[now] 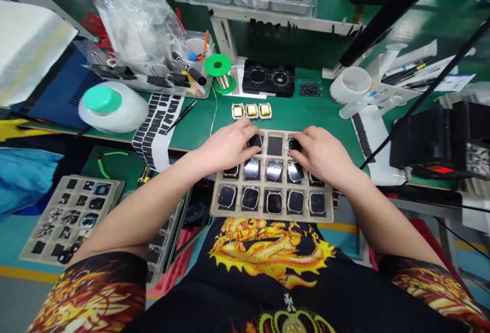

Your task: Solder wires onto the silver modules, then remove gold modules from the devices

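A beige compartment tray lies at the near edge of the bench, close to my body. Square smartwatch cases with dark glossy screens, such as this watch case, fill most of its pockets. In the far row, my left hand has thumb and fingers closed around the edges of a watch case. Two pockets to the right, another watch case is gripped by my right hand, which partly covers it. Between them, one far-row pocket holds no watch. Three open watch housings with yellow-edged parts sit beyond the tray.
A solder wire spool and a black fixture stand behind. On the left are a white bottle, a label sheet and a second parts tray. A white cup and a slanting black pole are on the right.
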Demonstrator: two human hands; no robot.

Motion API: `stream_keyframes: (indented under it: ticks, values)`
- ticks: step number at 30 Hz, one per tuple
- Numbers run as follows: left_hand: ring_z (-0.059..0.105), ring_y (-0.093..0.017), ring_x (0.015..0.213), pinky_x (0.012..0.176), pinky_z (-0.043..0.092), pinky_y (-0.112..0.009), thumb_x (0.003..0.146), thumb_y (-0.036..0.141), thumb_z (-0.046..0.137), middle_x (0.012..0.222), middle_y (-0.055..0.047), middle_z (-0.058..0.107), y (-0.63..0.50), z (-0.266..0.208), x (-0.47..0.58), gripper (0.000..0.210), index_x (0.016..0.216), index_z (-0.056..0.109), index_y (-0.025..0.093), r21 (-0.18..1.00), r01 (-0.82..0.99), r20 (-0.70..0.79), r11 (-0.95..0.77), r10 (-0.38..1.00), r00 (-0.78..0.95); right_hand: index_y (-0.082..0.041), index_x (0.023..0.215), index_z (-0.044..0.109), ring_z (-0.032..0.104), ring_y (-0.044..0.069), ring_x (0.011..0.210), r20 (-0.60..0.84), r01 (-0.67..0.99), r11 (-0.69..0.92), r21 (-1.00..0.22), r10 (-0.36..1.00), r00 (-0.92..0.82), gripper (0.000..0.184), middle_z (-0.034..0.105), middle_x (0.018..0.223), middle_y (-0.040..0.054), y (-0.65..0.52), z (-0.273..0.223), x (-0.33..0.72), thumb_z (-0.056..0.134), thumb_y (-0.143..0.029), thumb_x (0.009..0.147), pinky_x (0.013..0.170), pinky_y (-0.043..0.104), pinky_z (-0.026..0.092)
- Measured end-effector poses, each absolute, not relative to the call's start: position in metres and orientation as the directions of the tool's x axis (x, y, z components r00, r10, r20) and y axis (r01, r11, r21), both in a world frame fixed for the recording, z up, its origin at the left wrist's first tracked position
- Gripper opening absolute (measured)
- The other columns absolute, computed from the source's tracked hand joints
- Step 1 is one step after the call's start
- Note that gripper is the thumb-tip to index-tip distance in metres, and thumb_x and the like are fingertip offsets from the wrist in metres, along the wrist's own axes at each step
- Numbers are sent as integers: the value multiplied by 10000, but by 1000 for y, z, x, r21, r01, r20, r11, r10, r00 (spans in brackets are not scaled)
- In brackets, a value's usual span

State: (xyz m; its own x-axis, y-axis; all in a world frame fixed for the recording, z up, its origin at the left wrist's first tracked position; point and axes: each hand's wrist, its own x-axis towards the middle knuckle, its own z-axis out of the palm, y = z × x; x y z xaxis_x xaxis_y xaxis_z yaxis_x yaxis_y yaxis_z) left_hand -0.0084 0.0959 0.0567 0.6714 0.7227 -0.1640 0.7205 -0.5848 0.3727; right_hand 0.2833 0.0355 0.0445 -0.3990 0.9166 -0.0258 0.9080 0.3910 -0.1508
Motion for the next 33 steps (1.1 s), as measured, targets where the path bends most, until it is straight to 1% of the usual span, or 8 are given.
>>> stream_keyframes:
  ticks: [3, 6, 9, 15, 18, 23, 28, 33]
  values:
    - [698, -336, 1131, 996, 581, -479, 1065, 395, 612, 1322, -155, 594, 96, 55, -9, 449, 1447, 646, 161, 371, 719, -168, -588, 719, 674, -157, 1275, 710, 634, 332, 1050, -21, 898, 389, -206, 916, -402, 321, 662, 1145, 155, 38, 46, 284, 599, -384, 1077, 912, 449, 510]
    - [697, -338, 1142, 1007, 581, -475, 1061, 399, 618, 1327, -156, 588, 96, 54, -9, 457, 1449, 645, 159, 366, 724, -168, -585, 723, 670, -205, 1166, 692, 635, 257, 970, 12, 850, 351, -393, 926, -377, 216, 649, 1116, 90, 41, 51, 290, 712, -301, 974, 876, 390, 496]
    - [699, -335, 1140, 1008, 579, -472, 1062, 397, 613, 1313, -151, 588, 96, 54, -9, 445, 1443, 650, 170, 374, 719, -160, -585, 723, 672, -236, 1027, 644, 602, 193, 872, 0, 762, 368, -533, 901, -434, 115, 634, 1032, 31, 39, 58, 296, 686, -198, 926, 804, 337, 460]
    - [699, -331, 1105, 994, 572, -479, 1062, 396, 605, 1286, -148, 586, 96, 54, -10, 411, 1403, 662, 174, 369, 717, -162, -592, 718, 676, -245, 1083, 604, 624, 189, 917, -70, 726, 379, -574, 861, -504, 249, 667, 1064, 18, 29, 62, 303, 700, -146, 876, 837, 328, 472]
    - [692, -338, 1114, 976, 572, -477, 1061, 396, 600, 1275, -146, 587, 96, 55, -9, 400, 1392, 665, 182, 367, 713, -161, -598, 714, 682, -248, 1127, 597, 634, 197, 933, -78, 732, 373, -570, 862, -500, 296, 683, 1096, 24, 27, 63, 303, 748, -185, 880, 855, 338, 488]
    - [691, -334, 1089, 951, 575, -479, 1066, 391, 591, 1263, -145, 587, 98, 53, -10, 400, 1392, 662, 171, 364, 700, -149, -615, 703, 695, -245, 1153, 647, 668, 228, 997, -74, 729, 436, -527, 832, -550, 213, 704, 1115, 44, 31, 64, 300, 754, -286, 973, 881, 369, 508]
    - [680, -341, 1178, 1004, 569, -459, 1072, 374, 615, 1296, -152, 595, 97, 56, -9, 346, 1337, 666, 157, 372, 680, -110, -632, 697, 708, -221, 1169, 685, 691, 272, 1039, -36, 754, 575, -318, 787, -616, 156, 713, 1113, 84, 31, 65, 299, 649, -344, 1080, 857, 396, 520]
    - [680, -331, 1197, 981, 572, -424, 1068, 329, 640, 1348, -167, 594, 97, 63, -7, 265, 1252, 663, 140, 364, 690, -143, -625, 695, 705, -247, 1135, 727, 711, 236, 906, 164, 728, 664, -173, 748, -643, 234, 753, 1091, 49, 49, 65, 306, 564, -414, 1116, 728, 368, 513]
